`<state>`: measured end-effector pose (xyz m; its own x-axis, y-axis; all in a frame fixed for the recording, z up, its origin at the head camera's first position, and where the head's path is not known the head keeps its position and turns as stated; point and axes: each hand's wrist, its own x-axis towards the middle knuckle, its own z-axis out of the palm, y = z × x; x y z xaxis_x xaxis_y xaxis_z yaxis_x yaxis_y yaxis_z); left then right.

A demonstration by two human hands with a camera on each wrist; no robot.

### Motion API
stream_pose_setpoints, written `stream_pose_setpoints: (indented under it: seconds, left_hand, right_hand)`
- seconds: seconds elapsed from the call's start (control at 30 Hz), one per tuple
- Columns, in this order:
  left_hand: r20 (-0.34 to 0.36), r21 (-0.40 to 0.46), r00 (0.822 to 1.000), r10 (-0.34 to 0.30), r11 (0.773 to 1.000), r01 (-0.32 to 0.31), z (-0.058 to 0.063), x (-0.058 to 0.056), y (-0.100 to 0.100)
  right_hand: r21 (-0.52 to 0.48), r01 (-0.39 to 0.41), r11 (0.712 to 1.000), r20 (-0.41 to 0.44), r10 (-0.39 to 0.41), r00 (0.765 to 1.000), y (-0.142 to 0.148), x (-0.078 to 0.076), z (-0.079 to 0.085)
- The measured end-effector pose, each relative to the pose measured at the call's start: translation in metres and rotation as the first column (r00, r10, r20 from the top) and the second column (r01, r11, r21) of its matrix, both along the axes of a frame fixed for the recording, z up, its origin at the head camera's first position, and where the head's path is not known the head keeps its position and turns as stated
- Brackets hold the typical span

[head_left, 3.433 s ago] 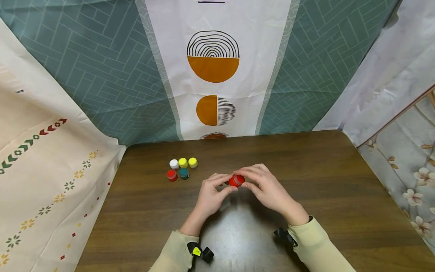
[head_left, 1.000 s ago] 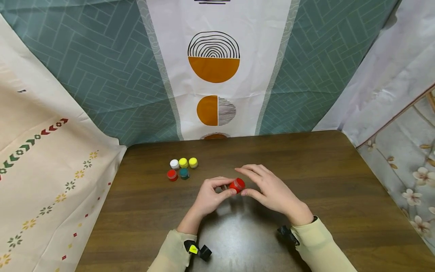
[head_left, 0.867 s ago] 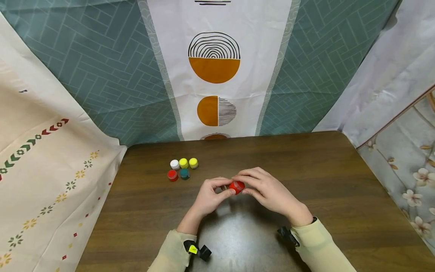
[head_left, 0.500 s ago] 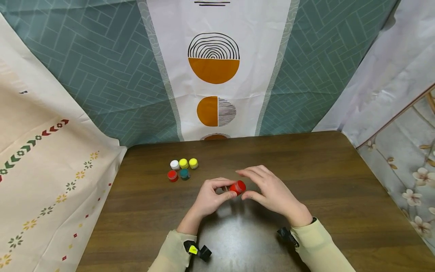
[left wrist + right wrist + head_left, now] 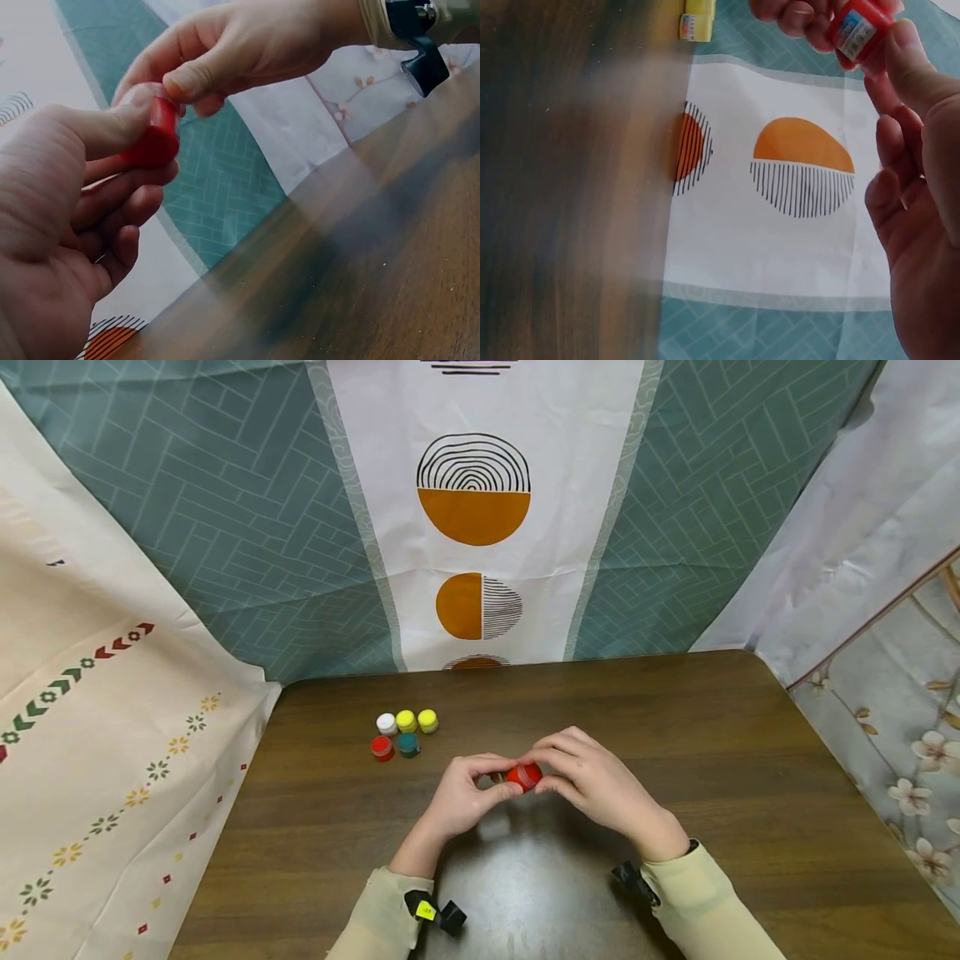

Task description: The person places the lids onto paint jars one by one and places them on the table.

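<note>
A small red paint jar [image 5: 524,777] is held up over the wooden table, tilted with its lid end toward the right. My left hand [image 5: 459,795] pinches the jar's body between thumb and fingers; the left wrist view shows the thumb pressed on the red jar [image 5: 155,142]. From the other side, my right hand [image 5: 596,782] grips the lid end with thumb and fingertips. A label with a barcode shows on the jar [image 5: 857,34] in the right wrist view. Part of the lid is hidden behind the fingers.
On the table [image 5: 675,718], left of the hands, several paint jars stand close together: white [image 5: 387,724], two yellow [image 5: 406,721], red [image 5: 382,747] and dark teal [image 5: 408,744]. Patterned cloths hang behind the table [image 5: 480,510] and on both sides.
My right fingers have come off the lid and gone back onto it repeatedly; half a second ago they were spread apart from it. The left hand keeps its hold, slightly lower than at first.
</note>
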<state>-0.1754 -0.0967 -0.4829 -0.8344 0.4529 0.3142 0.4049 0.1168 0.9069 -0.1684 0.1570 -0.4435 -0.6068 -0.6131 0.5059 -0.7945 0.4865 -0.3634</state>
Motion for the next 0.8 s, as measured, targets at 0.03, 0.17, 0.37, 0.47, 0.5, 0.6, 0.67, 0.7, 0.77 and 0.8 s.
stream_pose_setpoints:
  seconds: [0.03, 0.17, 0.37, 0.47, 0.5, 0.6, 0.67, 0.7, 0.77, 0.8]
  left_hand:
    - [0.0, -0.007, 1.0, 0.013, 1.0, -0.013, 0.0, 0.0, 0.001]
    - [-0.032, -0.017, 0.997, 0.064, 0.998, -0.065, -0.001, 0.001, 0.004]
    - [-0.134, -0.025, 0.981, 0.141, 0.989, -0.146, 0.0, 0.002, 0.007]
    - [-0.164, -0.026, 0.974, 0.155, 0.986, -0.162, 0.0, 0.002, 0.008]
    - [-0.17, -0.025, 0.973, 0.159, 0.986, -0.165, 0.0, 0.002, 0.009]
    - [-0.182, -0.019, 0.969, 0.168, 0.984, -0.174, 0.0, 0.002, 0.009]
    - [-0.186, -0.014, 0.968, 0.169, 0.985, -0.175, 0.0, 0.002, 0.009]
    - [-0.184, -0.011, 0.968, 0.169, 0.985, -0.174, 0.001, 0.002, 0.009]
    - [-0.181, -0.009, 0.969, 0.168, 0.985, -0.172, 0.001, 0.002, 0.008]
    - [-0.178, -0.01, 0.97, 0.168, 0.985, -0.172, 0.001, 0.002, 0.008]
  right_hand:
    - [0.02, 0.02, 1.0, 0.005, -0.02, 1.0, -0.001, 0.001, 0.0]
    - [0.098, 0.094, 0.991, 0.025, -0.097, 0.995, -0.008, 0.002, -0.002]
    - [0.191, 0.16, 0.968, 0.005, -0.164, 0.986, -0.017, 0.003, -0.005]
    - [0.217, 0.178, 0.96, -0.004, -0.182, 0.983, -0.019, 0.004, -0.006]
    - [0.22, 0.184, 0.958, -0.006, -0.187, 0.982, -0.02, 0.004, -0.006]
    - [0.22, 0.194, 0.956, -0.014, -0.195, 0.981, -0.021, 0.005, -0.005]
    - [0.218, 0.196, 0.956, -0.017, -0.197, 0.98, -0.021, 0.004, -0.004]
    - [0.217, 0.195, 0.956, -0.018, -0.196, 0.98, -0.021, 0.004, -0.004]
    - [0.217, 0.194, 0.957, -0.019, -0.195, 0.981, -0.021, 0.004, -0.004]
    - [0.216, 0.194, 0.957, -0.019, -0.195, 0.981, -0.021, 0.003, -0.004]
